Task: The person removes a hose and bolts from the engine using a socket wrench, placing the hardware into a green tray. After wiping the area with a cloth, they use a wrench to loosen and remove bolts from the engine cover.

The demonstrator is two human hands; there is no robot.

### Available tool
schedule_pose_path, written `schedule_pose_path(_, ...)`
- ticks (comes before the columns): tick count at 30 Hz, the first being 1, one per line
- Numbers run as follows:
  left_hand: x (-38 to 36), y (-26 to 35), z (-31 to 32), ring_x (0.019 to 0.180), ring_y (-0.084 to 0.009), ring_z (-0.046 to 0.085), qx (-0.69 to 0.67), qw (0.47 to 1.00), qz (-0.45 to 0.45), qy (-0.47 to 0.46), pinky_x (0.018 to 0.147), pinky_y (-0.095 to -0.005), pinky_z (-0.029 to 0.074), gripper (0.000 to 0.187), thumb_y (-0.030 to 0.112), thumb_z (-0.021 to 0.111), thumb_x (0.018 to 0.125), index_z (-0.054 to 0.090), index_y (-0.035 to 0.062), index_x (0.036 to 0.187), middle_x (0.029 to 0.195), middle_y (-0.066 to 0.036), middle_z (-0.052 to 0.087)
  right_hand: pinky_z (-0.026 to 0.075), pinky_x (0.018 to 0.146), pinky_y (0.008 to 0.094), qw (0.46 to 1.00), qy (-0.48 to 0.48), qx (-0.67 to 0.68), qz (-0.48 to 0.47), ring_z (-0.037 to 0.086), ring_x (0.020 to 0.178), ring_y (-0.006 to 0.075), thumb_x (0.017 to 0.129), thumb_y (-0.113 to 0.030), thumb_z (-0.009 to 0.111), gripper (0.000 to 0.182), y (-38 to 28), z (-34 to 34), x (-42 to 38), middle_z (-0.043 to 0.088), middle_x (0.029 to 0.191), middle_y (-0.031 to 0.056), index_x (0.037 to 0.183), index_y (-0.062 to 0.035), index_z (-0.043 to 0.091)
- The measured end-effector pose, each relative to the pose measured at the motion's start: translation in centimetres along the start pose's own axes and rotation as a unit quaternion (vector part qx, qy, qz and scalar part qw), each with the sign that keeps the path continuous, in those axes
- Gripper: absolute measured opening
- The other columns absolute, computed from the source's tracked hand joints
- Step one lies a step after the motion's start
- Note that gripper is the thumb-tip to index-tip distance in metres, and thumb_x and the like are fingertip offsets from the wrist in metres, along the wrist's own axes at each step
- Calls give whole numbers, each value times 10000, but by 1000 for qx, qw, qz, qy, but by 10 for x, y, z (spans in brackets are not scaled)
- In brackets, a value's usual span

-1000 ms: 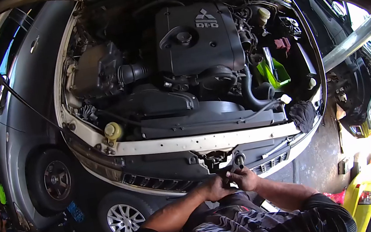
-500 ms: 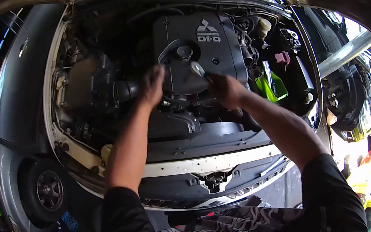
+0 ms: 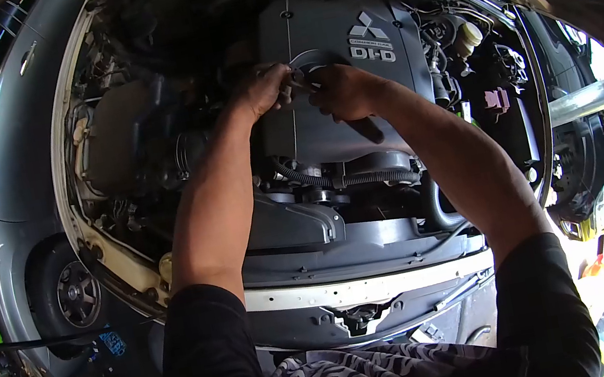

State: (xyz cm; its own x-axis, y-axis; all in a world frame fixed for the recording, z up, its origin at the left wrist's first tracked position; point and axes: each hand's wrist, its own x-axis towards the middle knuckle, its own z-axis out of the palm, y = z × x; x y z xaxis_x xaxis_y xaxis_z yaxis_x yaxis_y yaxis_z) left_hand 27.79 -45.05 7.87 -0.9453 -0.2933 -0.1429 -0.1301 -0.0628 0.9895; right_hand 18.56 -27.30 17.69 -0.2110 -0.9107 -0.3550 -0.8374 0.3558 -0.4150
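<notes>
My right hand (image 3: 346,92) is closed around a ratchet wrench; its dark handle end (image 3: 366,131) sticks out below the palm. The fingers of my left hand (image 3: 270,89) are pinched at the wrench's metal head, between the two hands; whether a socket sits on it is hidden. Both hands are over the black plastic engine cover (image 3: 356,126), which carries a three-diamond badge (image 3: 369,31) and DI-D lettering. The round oil filler cap area is mostly covered by my hands.
A cream front crossmember (image 3: 367,283) runs across the bay's near side. Black hoses (image 3: 373,177) lie ahead of the cover. At right are a reservoir with a pale cap (image 3: 468,38) and a pink part (image 3: 496,100). A grey vehicle (image 3: 18,182) stands at left.
My hands have come together over the engine cover; the left moved up and right onto the wrench head. The right moved up with the wrench. The view has shifted closer to the engine.
</notes>
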Motion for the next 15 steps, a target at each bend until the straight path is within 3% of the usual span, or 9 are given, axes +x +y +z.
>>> schedule_pose_path(4, 0, 9, 0, 609, -124, 663, 6, 1000, -22, -4, 499, -238, 464, 307, 306, 501, 941, 669, 50, 916, 740, -46, 665, 534, 933, 388, 999, -25, 16, 32, 665, 1079, 356, 854, -216, 689, 485, -24, 4, -10, 613, 1270, 246, 1263, 16, 570)
schedule_pose_path(6, -2, 9, 2, 611, -153, 675, 26, 1000, 12, 4, 497, -276, 488, 297, 303, 500, 944, 644, 51, 886, 746, -57, 663, 540, 917, 412, 997, 34, -66, -24, 669, 1082, 343, 844, -232, 696, 517, 7, 12, -13, 662, 1189, 229, 1301, -31, 562)
schedule_pose_path(8, -3, 11, 6, 549, -166, 630, 95, 995, 26, 18, 497, -306, 484, 324, 272, 430, 972, 608, 39, 832, 691, -75, 638, 563, 802, 468, 980, 48, -185, 52, 707, 933, 352, 821, -177, 678, 408, 22, -9, -14, 705, 979, 214, 1206, -68, 603)
schedule_pose_path(9, -2, 16, 11, 521, -155, 601, 71, 997, 1, 33, 475, -303, 471, 339, 274, 415, 973, 599, 38, 814, 673, -75, 622, 561, 799, 482, 985, -24, -124, 120, 700, 951, 362, 819, -161, 661, 373, 5, -29, -15, 701, 991, 227, 1185, -99, 622)
schedule_pose_path(11, -1, 19, 17, 509, -149, 586, 34, 997, -35, 65, 460, -292, 461, 339, 275, 417, 962, 600, 33, 809, 649, -66, 598, 555, 880, 471, 960, -24, -249, 125, 684, 1047, 347, 844, -230, 671, 480, -5, -29, -10, 695, 1149, 176, 1299, -107, 580)
schedule_pose_path(14, 2, 20, 16, 507, -143, 584, 32, 997, -54, 52, 453, -283, 456, 331, 275, 424, 951, 600, 30, 817, 635, -58, 580, 554, 900, 456, 952, 10, -215, 219, 677, 1072, 351, 844, -214, 666, 472, -33, -3, -23, 690, 1162, 176, 1295, -104, 577)
schedule_pose_path(15, 2, 19, 14, 506, -143, 583, 50, 996, -45, 66, 455, -286, 460, 328, 273, 424, 951, 600, 29, 821, 637, -58, 581, 552, 915, 457, 966, -10, -187, 180, 670, 1096, 349, 850, -207, 652, 443, -23, 9, -22, 688, 1177, 157, 1279, -121, 582)
